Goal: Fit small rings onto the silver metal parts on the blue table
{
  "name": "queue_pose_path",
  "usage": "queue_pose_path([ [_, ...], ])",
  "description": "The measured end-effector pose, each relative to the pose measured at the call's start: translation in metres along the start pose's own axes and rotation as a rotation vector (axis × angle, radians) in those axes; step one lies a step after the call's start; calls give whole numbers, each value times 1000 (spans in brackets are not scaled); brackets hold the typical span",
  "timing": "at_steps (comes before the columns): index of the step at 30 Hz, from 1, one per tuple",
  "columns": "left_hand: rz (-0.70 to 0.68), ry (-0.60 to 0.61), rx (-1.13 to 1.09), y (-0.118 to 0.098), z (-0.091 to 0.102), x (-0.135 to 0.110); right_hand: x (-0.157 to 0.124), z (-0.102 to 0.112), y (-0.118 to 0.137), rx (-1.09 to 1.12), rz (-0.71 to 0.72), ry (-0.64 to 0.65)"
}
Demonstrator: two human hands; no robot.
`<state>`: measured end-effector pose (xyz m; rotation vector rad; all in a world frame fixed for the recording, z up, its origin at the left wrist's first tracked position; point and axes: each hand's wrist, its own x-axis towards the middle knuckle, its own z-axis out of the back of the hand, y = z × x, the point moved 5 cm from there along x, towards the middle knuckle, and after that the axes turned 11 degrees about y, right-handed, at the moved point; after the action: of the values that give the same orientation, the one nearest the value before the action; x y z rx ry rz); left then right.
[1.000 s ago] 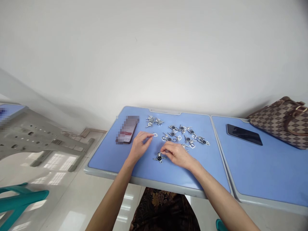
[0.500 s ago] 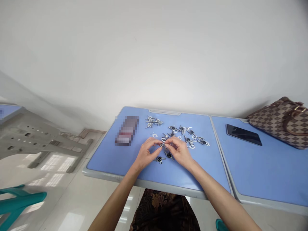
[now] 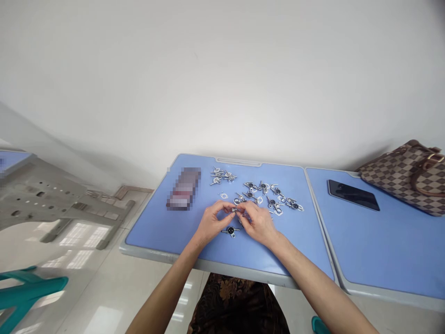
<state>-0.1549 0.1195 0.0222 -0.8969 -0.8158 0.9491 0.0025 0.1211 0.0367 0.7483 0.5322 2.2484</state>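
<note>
Between the fingertips of both hands is a small metal part (image 3: 234, 210), mostly covered, so its exact kind does not show. My left hand (image 3: 216, 220) pinches it from the left, and my right hand (image 3: 257, 221) pinches it from the right. Just below the fingers lies a metal piece with a round black centre and thin arms (image 3: 231, 230). Several similar black-centred pieces (image 3: 273, 202) lie beyond and to the right of my right hand, among loose metal rings and flat plates. A flat oval plate (image 3: 224, 196) rests beyond my left hand.
A cluster of silver metal parts (image 3: 222, 175) lies near the back of the blue table (image 3: 156, 232). A blurred-out flat item (image 3: 183, 189) is at left. On the adjoining table are a phone (image 3: 353, 195) and a checkered handbag (image 3: 405, 176). A green stool (image 3: 34, 287) stands lower left.
My right hand has turned slightly and shifted a little, now covering most of the black-centred piece below it. Both hands keep their pinch on the small metal part.
</note>
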Motion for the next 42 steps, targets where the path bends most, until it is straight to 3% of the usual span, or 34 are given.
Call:
queue_pose_path([
  [9,53,47,-135,6,-2,1,-1,-5,-1,-82,40,33],
  [17,60,37,-90,6,-2,1,1,1,0,110,-11,-39],
  [26,5,-36,165,-7,-1,2,1,1,-3,180,-160,-140],
  [32,-31,-101,170,-11,2,2,1,5,-8,176,-243,-166],
  [42,86,-245,91,10,23,-3,2,14,-18,159,-296,-203],
])
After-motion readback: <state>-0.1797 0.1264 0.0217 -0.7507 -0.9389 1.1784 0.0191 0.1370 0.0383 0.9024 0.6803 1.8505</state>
